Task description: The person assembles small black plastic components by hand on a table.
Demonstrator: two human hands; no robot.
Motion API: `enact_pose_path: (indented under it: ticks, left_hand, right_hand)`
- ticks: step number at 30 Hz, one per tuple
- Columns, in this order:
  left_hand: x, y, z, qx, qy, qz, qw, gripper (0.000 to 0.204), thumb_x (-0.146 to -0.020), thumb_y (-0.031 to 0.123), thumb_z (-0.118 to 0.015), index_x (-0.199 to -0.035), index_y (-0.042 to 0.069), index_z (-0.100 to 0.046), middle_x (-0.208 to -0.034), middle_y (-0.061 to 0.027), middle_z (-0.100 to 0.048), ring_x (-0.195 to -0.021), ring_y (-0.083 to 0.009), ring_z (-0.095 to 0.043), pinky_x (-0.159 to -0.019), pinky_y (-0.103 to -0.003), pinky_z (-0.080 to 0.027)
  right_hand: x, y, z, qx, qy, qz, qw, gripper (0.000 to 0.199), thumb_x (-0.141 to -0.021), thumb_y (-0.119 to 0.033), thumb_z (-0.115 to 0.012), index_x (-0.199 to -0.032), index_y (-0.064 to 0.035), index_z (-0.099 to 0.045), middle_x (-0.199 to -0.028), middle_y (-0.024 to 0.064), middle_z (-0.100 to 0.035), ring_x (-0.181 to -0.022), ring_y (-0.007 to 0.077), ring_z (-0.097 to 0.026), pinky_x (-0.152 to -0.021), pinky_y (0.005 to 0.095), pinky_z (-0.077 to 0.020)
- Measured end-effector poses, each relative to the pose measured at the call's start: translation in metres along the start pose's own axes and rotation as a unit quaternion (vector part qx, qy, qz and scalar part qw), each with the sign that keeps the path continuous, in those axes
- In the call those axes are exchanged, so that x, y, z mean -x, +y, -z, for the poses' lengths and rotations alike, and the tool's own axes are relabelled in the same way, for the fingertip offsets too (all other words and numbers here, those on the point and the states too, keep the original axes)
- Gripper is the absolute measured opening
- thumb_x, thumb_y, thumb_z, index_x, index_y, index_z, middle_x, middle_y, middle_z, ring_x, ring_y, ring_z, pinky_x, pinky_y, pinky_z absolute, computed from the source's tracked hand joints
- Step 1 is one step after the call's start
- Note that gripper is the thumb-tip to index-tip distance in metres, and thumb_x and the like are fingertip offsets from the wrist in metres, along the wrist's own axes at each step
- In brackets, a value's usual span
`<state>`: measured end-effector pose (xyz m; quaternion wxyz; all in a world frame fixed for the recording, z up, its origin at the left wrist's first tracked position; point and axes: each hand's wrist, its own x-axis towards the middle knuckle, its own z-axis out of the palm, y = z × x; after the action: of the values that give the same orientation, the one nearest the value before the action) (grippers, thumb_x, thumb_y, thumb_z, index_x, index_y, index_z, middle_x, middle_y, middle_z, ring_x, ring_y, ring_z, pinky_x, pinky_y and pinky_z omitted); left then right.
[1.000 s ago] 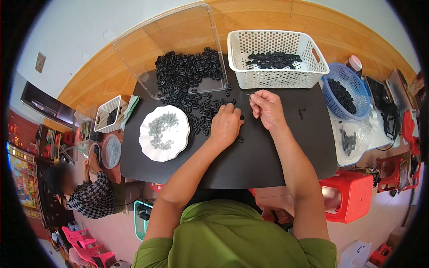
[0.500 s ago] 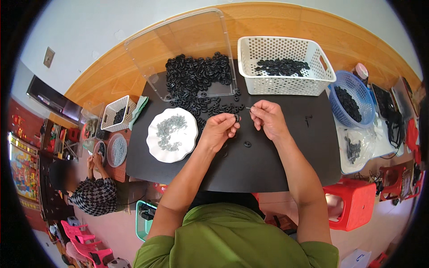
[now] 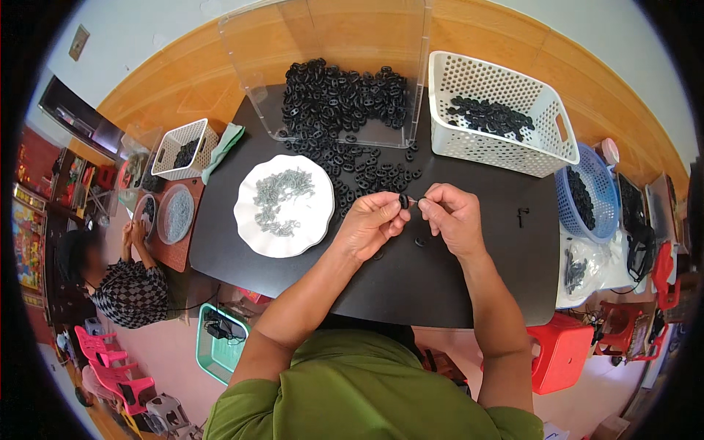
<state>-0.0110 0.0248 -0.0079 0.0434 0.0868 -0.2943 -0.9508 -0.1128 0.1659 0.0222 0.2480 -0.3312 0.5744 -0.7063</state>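
My left hand (image 3: 370, 226) pinches a small black oval plastic piece (image 3: 404, 201) between thumb and fingertips. Closed on a thin metal pin (image 3: 415, 200), my right hand (image 3: 455, 218) keeps its fingertips close beside that piece. The pin's end meets the piece or nearly so; I cannot tell whether it is inside. One loose black oval piece (image 3: 419, 242) lies on the dark table under my hands. Left of them, a white scalloped plate (image 3: 246, 231) bears many small grey metal pins (image 3: 277, 196).
A clear plastic bin (image 3: 238, 81) on its side spills black pieces (image 3: 337, 95) across the table. Farther right stand a white perforated basket (image 3: 506, 150) and a blue basket (image 3: 605, 198), both with black parts. Dark screw-like bits (image 3: 521, 216) lie at right. Another person (image 3: 128, 290) sits at far left.
My right hand has come left, bringing the pin from a gap away up to the black piece. The whole view has shifted and turned slightly.
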Motion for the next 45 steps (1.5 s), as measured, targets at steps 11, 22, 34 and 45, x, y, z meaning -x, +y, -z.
enact_pose_path:
  ticks: [11,22,34,45]
  left_hand:
    - [0.001,0.002,-0.005,-0.044,0.012,-0.009,0.999,0.012,-0.085,0.008,-0.057,-0.094,0.002,-0.062,-0.079,-0.0084,-0.062,-0.064,-0.0111,-0.054,-0.053,-0.019,-0.041]
    - [0.001,0.002,-0.008,-0.117,0.052,-0.036,0.991,0.010,-0.086,0.009,-0.057,-0.092,0.002,-0.062,-0.072,-0.0056,-0.062,-0.055,-0.0076,-0.054,-0.049,-0.019,-0.043]
    - [0.002,0.002,-0.012,-0.220,0.050,-0.069,0.972,0.011,-0.088,0.011,-0.054,-0.087,0.001,-0.059,-0.067,-0.0027,-0.059,-0.053,-0.0045,-0.050,-0.043,-0.016,-0.039]
    - [0.001,-0.001,-0.012,-0.276,0.038,-0.100,0.955,0.010,-0.090,0.009,-0.049,-0.092,0.002,-0.056,-0.071,-0.0015,-0.058,-0.059,-0.0055,-0.052,-0.051,-0.017,-0.043]
  right_hand:
    - [0.002,0.003,0.002,0.040,0.009,0.027,0.999,0.011,-0.079,0.002,-0.059,-0.069,0.0000,-0.054,-0.066,0.0002,-0.051,-0.050,0.0021,-0.041,-0.043,0.0175,-0.0314]
    - [0.001,0.005,-0.002,0.095,0.016,0.039,0.995,0.013,-0.077,0.001,-0.062,-0.067,-0.0006,-0.053,-0.063,-0.0032,-0.049,-0.054,0.0012,-0.041,-0.047,0.0176,-0.0312]
    - [0.003,0.011,-0.011,0.013,0.023,-0.020,0.999,0.013,-0.082,-0.004,-0.060,-0.071,-0.0025,-0.053,-0.063,-0.0017,-0.052,-0.045,0.0012,-0.042,-0.039,0.0163,-0.0317]
    - [0.004,0.014,-0.016,-0.005,0.037,0.011,0.999,0.010,-0.084,0.000,-0.055,-0.073,0.0002,-0.053,-0.067,0.0035,-0.052,-0.047,0.0046,-0.043,-0.041,0.0168,-0.0340]
